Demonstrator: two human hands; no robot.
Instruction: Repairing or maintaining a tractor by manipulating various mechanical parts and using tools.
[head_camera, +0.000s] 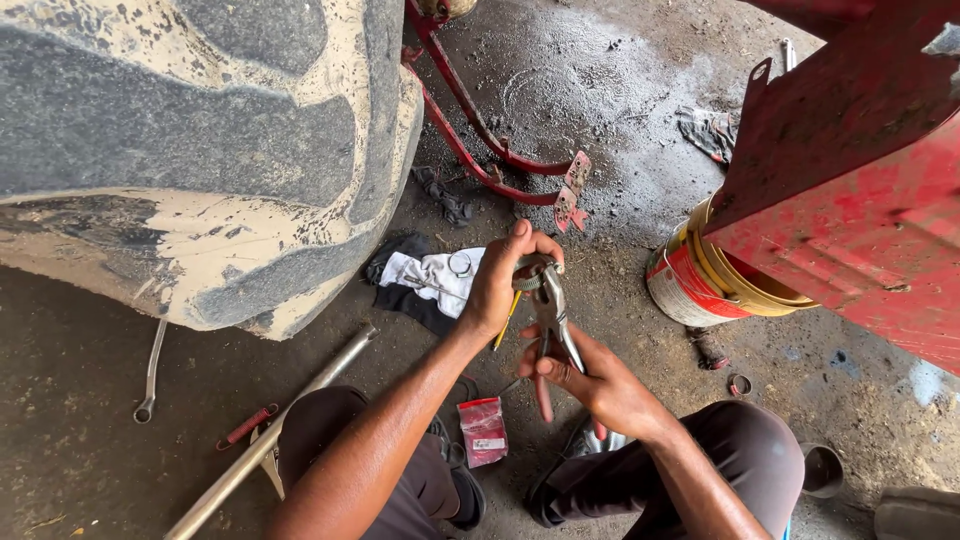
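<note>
My right hand (598, 378) grips the handles of metal pliers (550, 318) with red-tipped grips. The jaws of the pliers point up and clamp a small round metal part (531, 272). My left hand (502, 282) wraps its fingers around that part at the jaws. A thin yellow-handled tool (507, 320) pokes out just below my left palm. Both hands hover above the dirty floor, between my knees.
A huge muddy tyre (200, 150) fills the upper left. A red bent frame (490, 150) lies behind, and red machine bodywork (850, 180) over a red-and-white tin (685, 285) on the right. White and black rags (425, 280), a small red packet (482, 430), a steel pipe (270, 440) and a spanner (150, 375) lie on the floor.
</note>
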